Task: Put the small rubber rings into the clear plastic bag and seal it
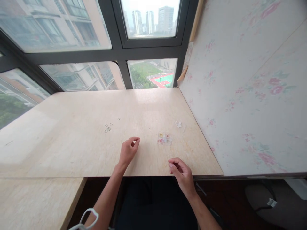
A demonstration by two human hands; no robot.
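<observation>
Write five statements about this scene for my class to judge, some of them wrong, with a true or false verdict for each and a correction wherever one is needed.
1. The loose rings lie to the left of the left hand. True.
2. All the loose rings are stacked in one neat pile. False: they are scattered, with one clearly apart from the others.
3. The white pieces lie to the right of the clear case. True.
4. The right hand is holding the clear case. False: the case lies on the table, apart from both hands.
5. The right hand is nearer the table's near edge than the left hand. True.
</observation>
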